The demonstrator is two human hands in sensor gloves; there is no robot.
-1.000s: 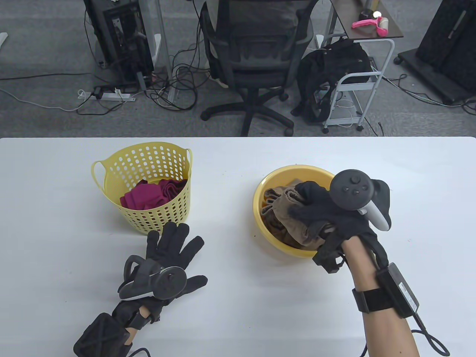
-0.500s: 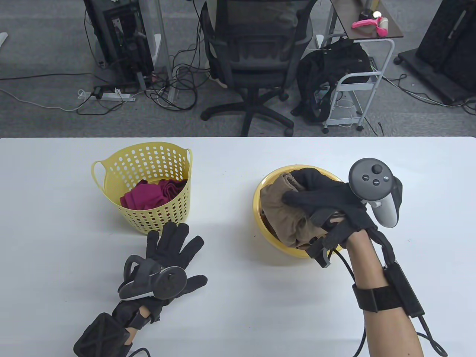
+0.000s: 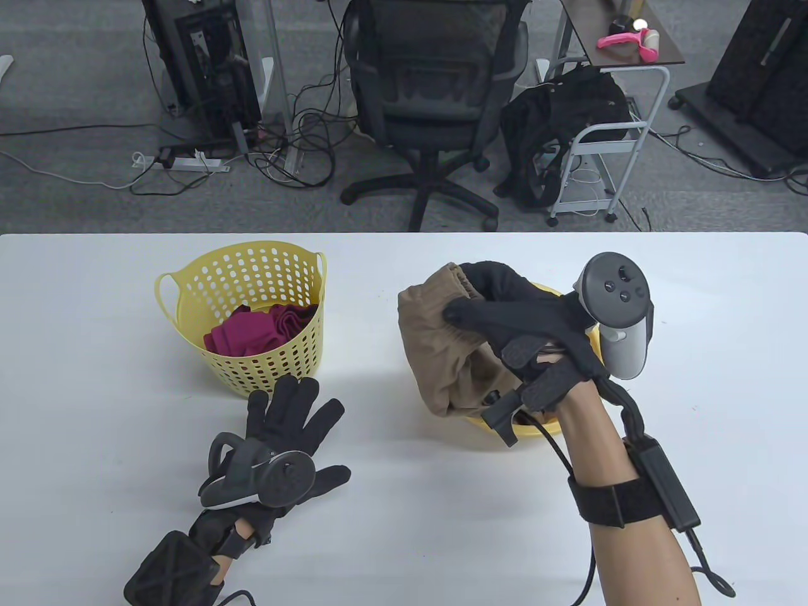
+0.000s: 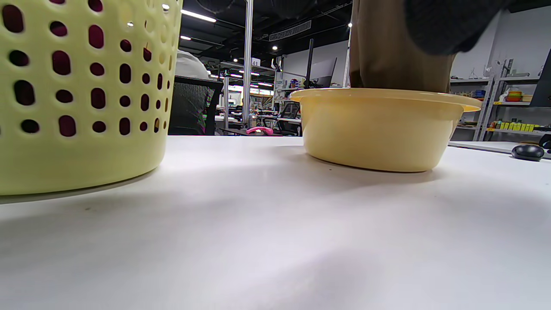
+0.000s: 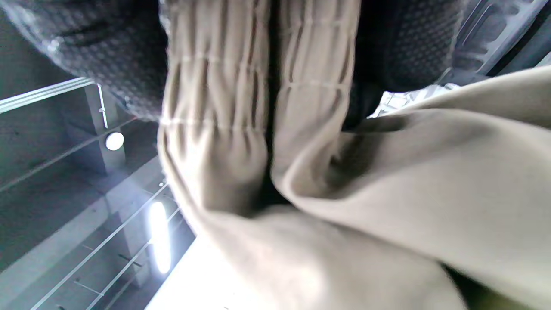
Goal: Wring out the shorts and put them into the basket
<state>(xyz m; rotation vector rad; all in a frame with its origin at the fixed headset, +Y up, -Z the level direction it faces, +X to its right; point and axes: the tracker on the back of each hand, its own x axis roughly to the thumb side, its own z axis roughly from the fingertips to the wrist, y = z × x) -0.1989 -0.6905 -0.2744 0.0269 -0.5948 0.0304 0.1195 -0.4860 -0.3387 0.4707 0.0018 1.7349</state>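
My right hand (image 3: 486,303) grips the tan shorts (image 3: 435,341) by their gathered waistband (image 5: 258,86) and holds them above the yellow bowl (image 3: 543,426). The cloth hangs down into the bowl (image 4: 379,125) and hides most of it in the table view. In the left wrist view the tan shorts (image 4: 387,56) rise out of the bowl. The yellow perforated basket (image 3: 252,265) stands at the left with dark red cloth (image 3: 252,331) inside. My left hand (image 3: 290,423) lies flat on the table in front of the basket, fingers spread, holding nothing.
The white table (image 3: 404,505) ends at its far edge, with an office chair (image 3: 435,95), cables and a cart with a black bag (image 3: 568,120) on the floor beyond. A dark mouse (image 4: 527,151) lies on another table far right in the left wrist view.
My right hand has risen and shifted left, lifting the shorts out of the bowl so they hang. The left hand has stayed flat on the table.
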